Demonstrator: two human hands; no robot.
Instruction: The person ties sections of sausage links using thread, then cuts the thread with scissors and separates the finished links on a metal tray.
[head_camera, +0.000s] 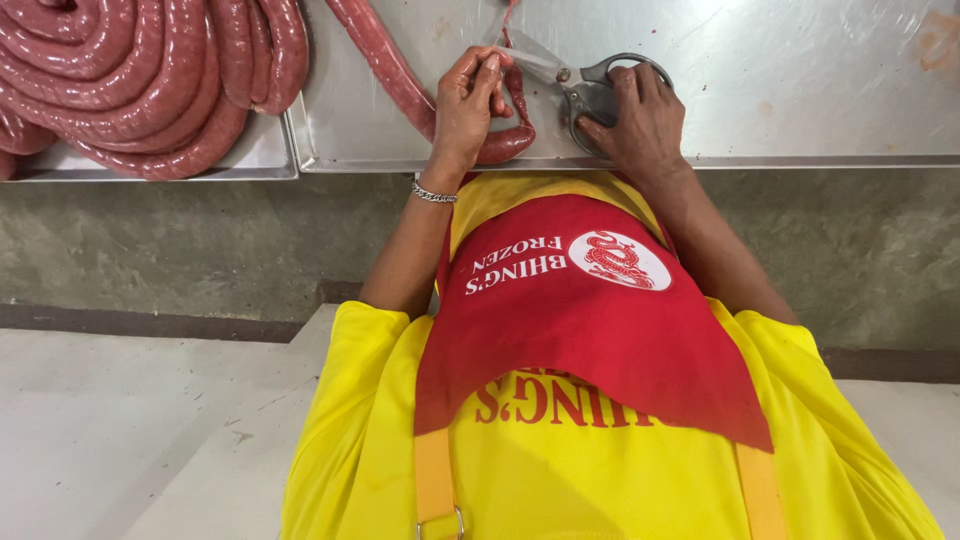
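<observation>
Pinches the thin end of a long red sausage (400, 75) with the left hand (468, 105), grip clenched on the casing, a silver bracelet (433, 194) at the wrist. Holds grey-handled scissors (590, 92) in the right hand (640, 125), grip closed through the handles, blades pointing left and touching the casing just beside the left fingertips. Keeps the sausage on the steel desk (820, 90), running from the far side down to the near edge, curled end between both hands. Leaves a coil of sausages (130, 80) on a metal tray (262, 155) to the left. Wears a red apron (590, 330) over a yellow shirt (350, 430).
</observation>
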